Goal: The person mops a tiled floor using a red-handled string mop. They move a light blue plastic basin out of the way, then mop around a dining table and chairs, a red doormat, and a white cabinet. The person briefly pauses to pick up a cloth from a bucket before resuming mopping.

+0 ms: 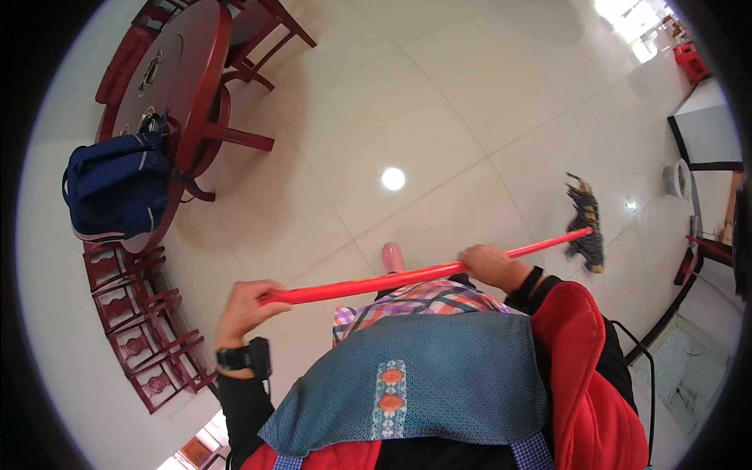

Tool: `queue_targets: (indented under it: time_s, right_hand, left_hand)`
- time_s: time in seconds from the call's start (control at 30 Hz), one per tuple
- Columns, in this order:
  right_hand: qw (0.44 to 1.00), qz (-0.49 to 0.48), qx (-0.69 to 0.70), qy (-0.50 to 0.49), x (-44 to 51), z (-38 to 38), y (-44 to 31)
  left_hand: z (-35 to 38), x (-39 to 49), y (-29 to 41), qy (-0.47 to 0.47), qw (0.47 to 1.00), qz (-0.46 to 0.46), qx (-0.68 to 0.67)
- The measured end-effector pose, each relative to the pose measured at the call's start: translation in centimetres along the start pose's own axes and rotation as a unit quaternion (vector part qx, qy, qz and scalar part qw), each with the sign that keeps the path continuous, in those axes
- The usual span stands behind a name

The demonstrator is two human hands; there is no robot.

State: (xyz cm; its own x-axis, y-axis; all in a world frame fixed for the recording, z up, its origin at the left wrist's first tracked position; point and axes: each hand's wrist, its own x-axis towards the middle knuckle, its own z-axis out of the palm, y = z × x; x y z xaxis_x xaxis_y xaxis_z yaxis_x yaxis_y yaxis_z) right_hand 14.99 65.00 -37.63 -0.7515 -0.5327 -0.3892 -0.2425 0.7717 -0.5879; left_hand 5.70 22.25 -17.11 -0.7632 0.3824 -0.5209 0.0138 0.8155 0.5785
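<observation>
A long red handle (376, 284) runs across in front of my body, slanting up to the right. Around its near end, at the left, my left hand (249, 305) is closed. My right hand (490, 265) grips the same handle farther along, right of the middle. At the far end is a mop head (586, 226) of dark, ragged strands, which rests on the tiled floor (423, 135) at the right. The strands look slightly blurred.
At the left stands a round red wooden table (200, 70) with a blue backpack (117, 188) at its edge. Several wooden chairs (135, 346) line the wall below it. A white bucket (677, 179) and a red stool (690, 63) are at the right. One pink boot (392, 257) shows beneath the handle.
</observation>
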Motion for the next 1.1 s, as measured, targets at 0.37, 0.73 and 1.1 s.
queue_targets:
  time_s: [0.37,0.73,1.1]
  right_hand:
    - [0.966,-0.259,-0.007,-0.013,27.9,-2.2,-23.4]
    - [0.964,-0.25,0.086,-0.024,40.8,2.7,-22.8]
    - [0.976,-0.182,0.11,0.051,44.2,-3.8,-10.4]
  left_hand:
    - [-21.0,-19.1,-6.5,0.305,0.891,-0.213,0.259]
    - [-18.9,-11.4,-4.2,0.289,0.903,-0.138,0.287]
    - [-24.2,4.6,0.2,0.226,0.914,-0.251,0.226]
